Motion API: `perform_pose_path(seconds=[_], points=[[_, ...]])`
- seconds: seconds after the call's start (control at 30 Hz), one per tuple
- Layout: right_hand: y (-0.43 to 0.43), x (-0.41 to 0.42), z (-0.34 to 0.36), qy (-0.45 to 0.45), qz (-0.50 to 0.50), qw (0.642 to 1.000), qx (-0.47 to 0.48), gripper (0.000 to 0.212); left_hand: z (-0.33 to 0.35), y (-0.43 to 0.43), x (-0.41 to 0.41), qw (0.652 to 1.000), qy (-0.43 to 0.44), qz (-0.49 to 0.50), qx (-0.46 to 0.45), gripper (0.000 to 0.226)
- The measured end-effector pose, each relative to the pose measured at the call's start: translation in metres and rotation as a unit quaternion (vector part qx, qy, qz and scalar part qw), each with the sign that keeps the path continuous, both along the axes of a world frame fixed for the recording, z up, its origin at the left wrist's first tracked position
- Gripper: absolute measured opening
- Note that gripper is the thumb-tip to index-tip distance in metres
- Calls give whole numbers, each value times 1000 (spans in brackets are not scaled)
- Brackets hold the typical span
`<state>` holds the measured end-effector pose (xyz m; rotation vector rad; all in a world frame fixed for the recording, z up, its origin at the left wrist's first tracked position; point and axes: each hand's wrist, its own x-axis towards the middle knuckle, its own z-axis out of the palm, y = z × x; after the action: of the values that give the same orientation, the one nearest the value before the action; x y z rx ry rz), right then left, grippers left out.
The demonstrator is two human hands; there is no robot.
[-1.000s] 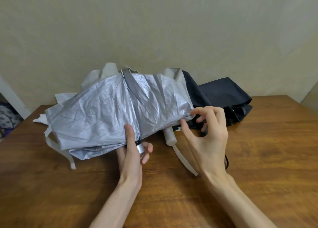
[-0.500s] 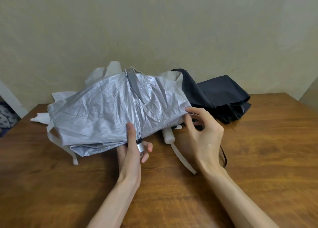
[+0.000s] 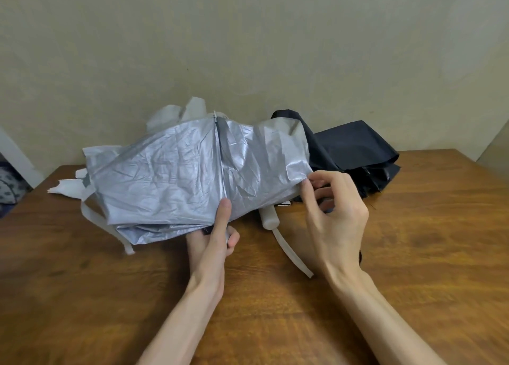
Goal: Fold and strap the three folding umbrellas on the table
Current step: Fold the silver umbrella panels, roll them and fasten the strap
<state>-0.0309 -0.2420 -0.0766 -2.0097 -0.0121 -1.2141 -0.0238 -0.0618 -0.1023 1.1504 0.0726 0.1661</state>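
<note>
My left hand [image 3: 213,243] grips the silver umbrella [image 3: 176,177] at frame centre, fingers wrapped round its lower end. My right hand [image 3: 333,213] pinches its canopy's right edge. A black umbrella [image 3: 355,147] lies behind on the tabletop [image 3: 427,240].

Soft even light, wide-angle edge warp

This looks like a room in a home rather than a shop or workshop. A wooden tabletop [image 3: 413,254] with a warm brown grain is pushed up against a plain beige wall [image 3: 248,48] that carries no shelves, tools or signs. At the far left edge a white door frame [image 3: 16,158] stands beside a bit of patterned cloth [image 3: 8,188], too little of it visible to identify. Household umbrellas [image 3: 176,177] lie loose on the wood, an ordinary domestic clutter.
</note>
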Motion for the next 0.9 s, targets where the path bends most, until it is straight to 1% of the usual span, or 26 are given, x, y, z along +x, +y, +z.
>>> perform_pose_path(seconds=[0.07, 0.13, 0.27, 0.37, 0.4, 0.5, 0.6, 0.73, 0.83, 0.9], points=[[0, 1, 0, 7, -4, 1000, 1, 6, -3, 2, 1, 1000, -6, 1, 17, 65], [0, 1, -1, 13, 8, 1000, 5, 3, -5, 3, 2, 1000, -7, 5, 23, 66], [2, 0, 2, 22, 43, 999, 18, 9, -6, 4, 4, 1000, -6, 0, 12, 52], [2, -1, 6, 1, 61, 998, 21, 13, -4, 6, 5, 999, 3, -25, -30, 64], [3, -2, 7, -7, 66, 998, 21, 15, -3, 6, 5, 999, 7, -32, -39, 65], [9, -5, 7, 2, 96, 994, 55, 15, -2, 7, 5, 998, 6, -40, -46, 56], [18, -6, 4, 34, 110, 988, 103, 13, -1, 6, 4, 999, -12, -25, -22, 52], [19, -6, 4, 29, 81, 990, 114, 18, -1, 6, 4, 1000, -14, -14, -15, 44], [16, -8, 8, 6, 108, 988, 110, 24, -2, 6, 4, 999, -18, -19, -22, 49], [15, -9, 11, -3, 108, 988, 106, 24, -2, 5, 5, 999, -12, -18, -35, 49]])
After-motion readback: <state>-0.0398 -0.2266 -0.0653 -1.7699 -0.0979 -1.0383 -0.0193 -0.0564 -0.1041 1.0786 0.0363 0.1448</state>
